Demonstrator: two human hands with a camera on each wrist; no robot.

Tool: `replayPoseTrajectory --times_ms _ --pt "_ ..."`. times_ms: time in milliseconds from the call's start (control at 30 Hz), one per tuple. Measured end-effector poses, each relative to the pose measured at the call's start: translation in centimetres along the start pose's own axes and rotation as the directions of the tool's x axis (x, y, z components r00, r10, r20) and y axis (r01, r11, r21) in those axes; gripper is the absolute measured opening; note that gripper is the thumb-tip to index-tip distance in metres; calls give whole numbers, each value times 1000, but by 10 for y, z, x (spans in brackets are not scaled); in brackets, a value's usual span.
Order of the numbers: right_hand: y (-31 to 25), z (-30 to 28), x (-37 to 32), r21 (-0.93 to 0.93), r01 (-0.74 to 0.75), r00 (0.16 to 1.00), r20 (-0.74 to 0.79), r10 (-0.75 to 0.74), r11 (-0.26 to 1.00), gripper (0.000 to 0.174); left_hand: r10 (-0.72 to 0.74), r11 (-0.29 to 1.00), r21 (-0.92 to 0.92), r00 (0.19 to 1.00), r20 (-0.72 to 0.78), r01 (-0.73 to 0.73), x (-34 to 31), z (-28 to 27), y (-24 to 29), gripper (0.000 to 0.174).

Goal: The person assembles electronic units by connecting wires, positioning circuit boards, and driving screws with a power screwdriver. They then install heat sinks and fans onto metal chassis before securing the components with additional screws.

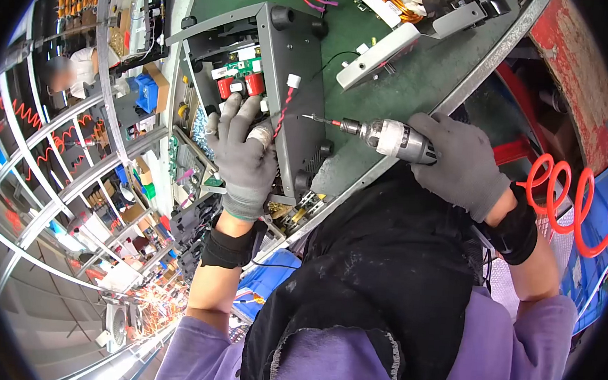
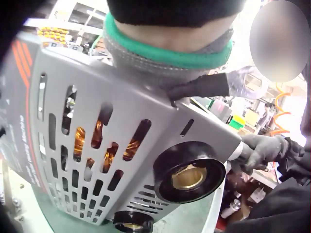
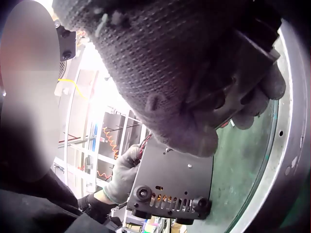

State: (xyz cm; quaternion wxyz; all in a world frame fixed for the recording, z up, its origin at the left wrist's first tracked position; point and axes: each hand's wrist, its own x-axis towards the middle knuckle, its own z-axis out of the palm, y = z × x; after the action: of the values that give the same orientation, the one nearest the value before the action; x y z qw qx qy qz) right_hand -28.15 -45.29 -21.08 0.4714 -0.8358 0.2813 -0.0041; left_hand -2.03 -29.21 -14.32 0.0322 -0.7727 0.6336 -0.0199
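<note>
My gloved left hand (image 1: 240,155) lies over the open side of a grey metal machine case (image 1: 292,106), fingers stretched towards the red components (image 1: 253,84) and green circuit board inside. Beside its taped thumb, a twisted red-and-black wire (image 1: 281,114) with a white connector (image 1: 294,81) sticks up. In the left wrist view the thumb reaches past the edge of the slotted case (image 2: 97,155). My gloved right hand (image 1: 459,158) grips a power screwdriver (image 1: 397,140), its body wrapped in pale tape. The long bit points left at the case, apart from it.
The case rests on a green-topped bench (image 1: 393,101) with a metal edge. Other machine parts, including a grey bracket (image 1: 378,55), lie at the far side. A red coiled hose (image 1: 558,195) hangs at right. Another person (image 1: 81,72) is across the workshop.
</note>
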Motion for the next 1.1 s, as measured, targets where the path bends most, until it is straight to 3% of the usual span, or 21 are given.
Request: replayPoseTrajectory --times_ms 33,200,667,867,933,1067,1100 --pt "0 0 1 -14 2 1000 0 -2 1000 45 -25 988 -154 998 -52 17 -3 6 -2 22" --pt "-1 -2 0 -39 23 999 -20 -24 999 44 -56 950 -312 991 -120 16 -2 8 -10 21" --pt "-11 -3 12 -60 54 998 -8 -55 997 44 -42 917 -399 995 -91 3 -1 3 -20 12" --pt "-18 -10 17 -191 113 992 -35 -121 975 47 -49 905 -425 993 -107 -1 -2 5 -22 19" --pt "-22 -10 21 -389 153 982 -46 -185 908 49 -50 900 -435 993 -106 -1 -1 5 -23 20" --pt "-27 -8 26 -463 189 965 -75 -250 866 51 -67 893 -450 993 -101 15 -1 3 -21 20" --pt "-28 -9 28 -478 197 958 -93 -272 856 40 -69 895 -445 992 -101 17 -2 4 -22 22"
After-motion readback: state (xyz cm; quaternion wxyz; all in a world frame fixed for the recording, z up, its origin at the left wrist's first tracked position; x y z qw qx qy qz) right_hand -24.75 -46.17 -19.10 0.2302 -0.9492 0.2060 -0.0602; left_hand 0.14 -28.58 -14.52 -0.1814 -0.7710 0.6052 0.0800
